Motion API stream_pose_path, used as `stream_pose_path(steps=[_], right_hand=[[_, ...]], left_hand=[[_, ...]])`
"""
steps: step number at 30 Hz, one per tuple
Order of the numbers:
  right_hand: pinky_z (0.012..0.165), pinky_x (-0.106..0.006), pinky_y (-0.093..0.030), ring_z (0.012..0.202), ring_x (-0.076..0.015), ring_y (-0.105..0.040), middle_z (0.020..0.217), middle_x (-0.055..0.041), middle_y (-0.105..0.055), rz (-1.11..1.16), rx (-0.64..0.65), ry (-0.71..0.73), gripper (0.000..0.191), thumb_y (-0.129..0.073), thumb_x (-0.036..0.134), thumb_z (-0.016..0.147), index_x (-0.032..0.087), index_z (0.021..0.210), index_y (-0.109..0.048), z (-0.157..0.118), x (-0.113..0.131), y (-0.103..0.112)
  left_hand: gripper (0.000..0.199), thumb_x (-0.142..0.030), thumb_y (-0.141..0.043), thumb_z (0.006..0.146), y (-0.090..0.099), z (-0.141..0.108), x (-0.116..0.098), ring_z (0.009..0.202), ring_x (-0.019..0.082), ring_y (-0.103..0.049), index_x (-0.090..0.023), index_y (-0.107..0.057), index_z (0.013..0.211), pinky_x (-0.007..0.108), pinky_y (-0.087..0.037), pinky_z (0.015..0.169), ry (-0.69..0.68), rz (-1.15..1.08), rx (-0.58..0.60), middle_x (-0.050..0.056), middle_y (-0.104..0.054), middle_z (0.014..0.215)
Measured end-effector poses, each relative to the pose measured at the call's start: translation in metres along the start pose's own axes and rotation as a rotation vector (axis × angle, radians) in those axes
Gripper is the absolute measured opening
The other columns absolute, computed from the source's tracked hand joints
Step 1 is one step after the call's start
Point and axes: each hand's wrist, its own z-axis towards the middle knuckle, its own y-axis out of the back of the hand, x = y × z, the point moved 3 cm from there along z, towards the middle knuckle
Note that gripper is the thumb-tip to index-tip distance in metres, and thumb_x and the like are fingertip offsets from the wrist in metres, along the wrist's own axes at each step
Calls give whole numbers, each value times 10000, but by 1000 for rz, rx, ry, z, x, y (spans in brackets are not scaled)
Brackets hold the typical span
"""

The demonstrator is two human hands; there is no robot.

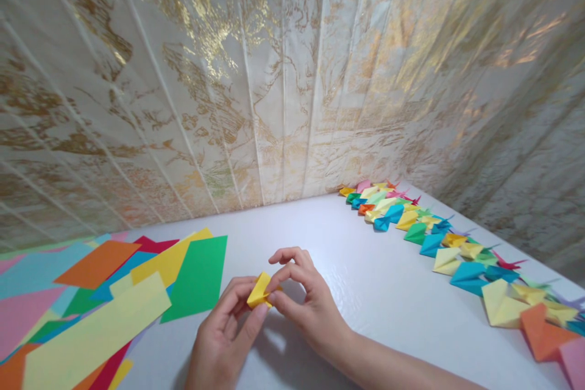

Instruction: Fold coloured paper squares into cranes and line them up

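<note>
A small piece of folded yellow paper (258, 292) is held just above the white table, in the lower middle of the view. My left hand (228, 329) grips it from the left, thumb at its lower edge and fingers behind. From the right, my right hand (306, 298) pinches its right side between thumb and forefinger, with the other fingers raised and curled. The fingertips cover part of the paper's right end, so its full shape is hidden.
Loose coloured paper sheets (100, 332) overlap at the left. Rows of folded paper figures (434, 244) run along the right edge of the white table (292, 225). A gold-patterned curtain (274, 73) hangs behind the table and down its right side.
</note>
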Motion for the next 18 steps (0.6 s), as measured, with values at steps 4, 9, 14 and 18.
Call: stream_pose_path(steps=[4, 9, 14, 18], right_hand=[[1027, -399, -375, 1123, -225, -541, 1126, -41, -603, 2, 10, 12, 149, -683, 92, 837, 240, 841, -699, -2, 1, 0], [1026, -389, -383, 1127, -224, -540, 1113, -46, -604, -12, 31, 28, 119, -660, 122, 856, 238, 848, -683, -2, 4, 0], [1019, -381, -387, 1124, -217, -541, 1108, -44, -598, -33, 57, 84, 144, -633, 98, 854, 237, 845, -672, -5, 6, -3], [1012, -385, -388, 1121, -217, -540, 1115, -40, -605, -44, 79, 112, 155, -621, 91, 858, 241, 857, -664, -6, 6, -4]], left_hand=[[277, -458, -789, 765, -1, -1, 0, 938, 191, -639, -211, -729, 874, 213, -535, 853, -9, -15, 6, 27, -674, 951], [265, -451, -775, 777, -3, -2, -3, 936, 200, -646, -213, -700, 864, 227, -533, 850, -9, -10, 2, 24, -664, 944], [258, -463, -760, 790, -1, -4, -4, 933, 188, -626, -218, -699, 846, 194, -525, 816, -6, -5, 11, 20, -657, 943], [287, -492, -763, 786, -1, -3, -3, 919, 184, -612, -213, -701, 819, 184, -520, 800, -20, 3, 12, 24, -659, 930]])
